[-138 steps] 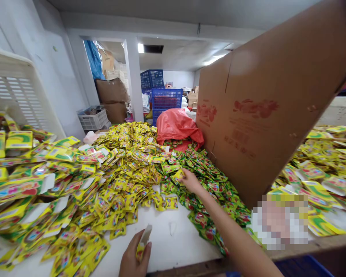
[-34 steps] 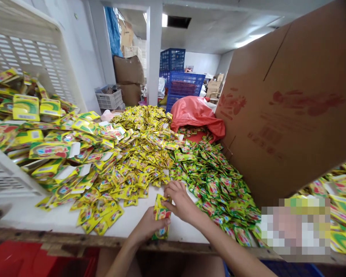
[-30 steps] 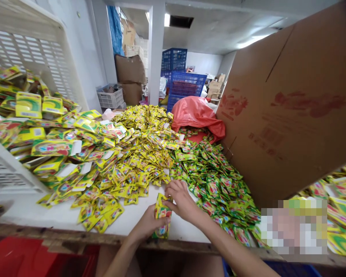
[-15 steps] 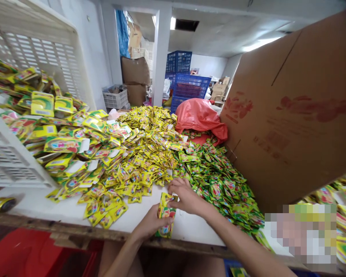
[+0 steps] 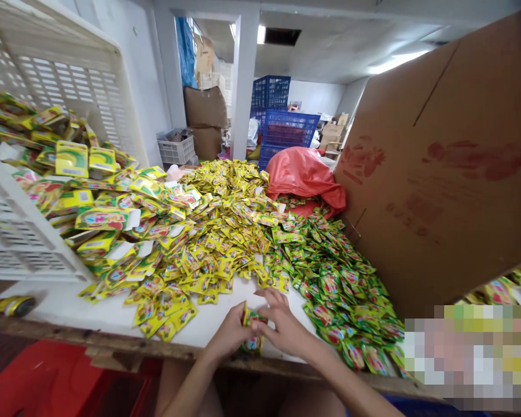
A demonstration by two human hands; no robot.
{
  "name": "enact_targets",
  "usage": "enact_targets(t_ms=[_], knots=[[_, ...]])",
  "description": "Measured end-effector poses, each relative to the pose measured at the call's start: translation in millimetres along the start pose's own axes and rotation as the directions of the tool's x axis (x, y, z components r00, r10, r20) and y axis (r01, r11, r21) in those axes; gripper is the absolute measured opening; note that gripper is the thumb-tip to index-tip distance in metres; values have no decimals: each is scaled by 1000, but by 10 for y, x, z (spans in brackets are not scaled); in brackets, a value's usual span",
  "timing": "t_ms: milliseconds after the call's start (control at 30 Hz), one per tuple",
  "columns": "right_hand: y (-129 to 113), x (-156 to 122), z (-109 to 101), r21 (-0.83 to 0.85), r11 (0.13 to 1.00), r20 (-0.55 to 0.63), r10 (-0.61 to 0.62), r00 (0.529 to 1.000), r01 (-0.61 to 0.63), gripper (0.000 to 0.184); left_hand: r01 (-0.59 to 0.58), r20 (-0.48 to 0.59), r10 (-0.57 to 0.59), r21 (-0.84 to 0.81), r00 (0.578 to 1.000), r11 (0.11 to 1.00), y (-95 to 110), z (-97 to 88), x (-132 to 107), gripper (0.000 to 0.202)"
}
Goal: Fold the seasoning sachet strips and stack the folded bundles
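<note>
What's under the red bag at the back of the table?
Green sachets poke out from under the front edge of the red bag. Whatever lies further beneath is covered by the bag.

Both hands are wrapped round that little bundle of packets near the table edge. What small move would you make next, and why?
Probably press the bundle together and square its edges. The left hand and right hand both clasp the bundle of packets by the table's near edge, with its top poking out between the fingers. The pile of green packets lies just to its right, so it seems within easy reach afterwards.
</note>
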State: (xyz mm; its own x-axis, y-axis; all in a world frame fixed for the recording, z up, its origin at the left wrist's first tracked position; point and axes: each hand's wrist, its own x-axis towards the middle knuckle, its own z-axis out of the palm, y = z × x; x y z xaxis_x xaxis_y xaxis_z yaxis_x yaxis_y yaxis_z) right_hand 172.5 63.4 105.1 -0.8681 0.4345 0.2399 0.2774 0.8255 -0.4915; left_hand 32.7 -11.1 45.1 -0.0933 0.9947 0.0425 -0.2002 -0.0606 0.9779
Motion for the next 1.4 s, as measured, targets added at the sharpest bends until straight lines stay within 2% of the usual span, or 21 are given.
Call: enact_targets(t_ms=[100,167,233,367,433,533,667,767,833,867,967,1033,1233,1400], knots=[[60,-102,166,224,970,-133,126,983,-94,14,12,-7,-12,-4,1000,1000,-22,-9,-11,28],[99,-168,313,430,893,-243,257,935,-134,22,27,-5,-27,0,1000,1000,-33,-4,-24,32],[116,-227,461,580,802,-301,372,878,-141,24,38,-21,-38,14,999,999,-36,10,-48,40],[104,-282,625,684,715,-344,492,800,-146,26,-35,-202,57,107,978,994,-10,46,-130,54],[104,-277,619,674,722,-337,490,804,-157,24,-54,-177,82,156,981,986,14,48,-165,40],[119,-248,545,626,759,-287,440,851,-182,17,-35,-71,51,208,996,977,44,28,-173,12],[143,-189,472,578,805,-295,360,885,-135,21,-58,-118,93,270,989,961,46,5,-130,14],[163,-161,508,614,780,-344,398,850,-117,20,-132,-189,158,144,969,981,26,6,-108,26],[169,-160,541,655,746,-364,447,818,-116,25,-149,-183,155,46,971,988,25,3,-109,35],[165,-164,547,659,744,-364,446,818,-112,26,-146,-168,152,46,974,988,33,1,-114,32],[126,-191,506,613,785,-337,361,869,-88,19,-135,-135,157,159,978,978,87,3,-138,17],[82,-213,452,590,804,-327,323,888,-75,16,-137,-153,171,214,973,967,130,23,-152,15],[-8,-219,363,527,842,-343,335,877,-116,15,-77,-272,163,298,948,951,181,118,-148,16],[-23,-160,293,492,852,-321,371,871,-181,16,-46,-298,151,332,943,942,217,148,-123,17]])
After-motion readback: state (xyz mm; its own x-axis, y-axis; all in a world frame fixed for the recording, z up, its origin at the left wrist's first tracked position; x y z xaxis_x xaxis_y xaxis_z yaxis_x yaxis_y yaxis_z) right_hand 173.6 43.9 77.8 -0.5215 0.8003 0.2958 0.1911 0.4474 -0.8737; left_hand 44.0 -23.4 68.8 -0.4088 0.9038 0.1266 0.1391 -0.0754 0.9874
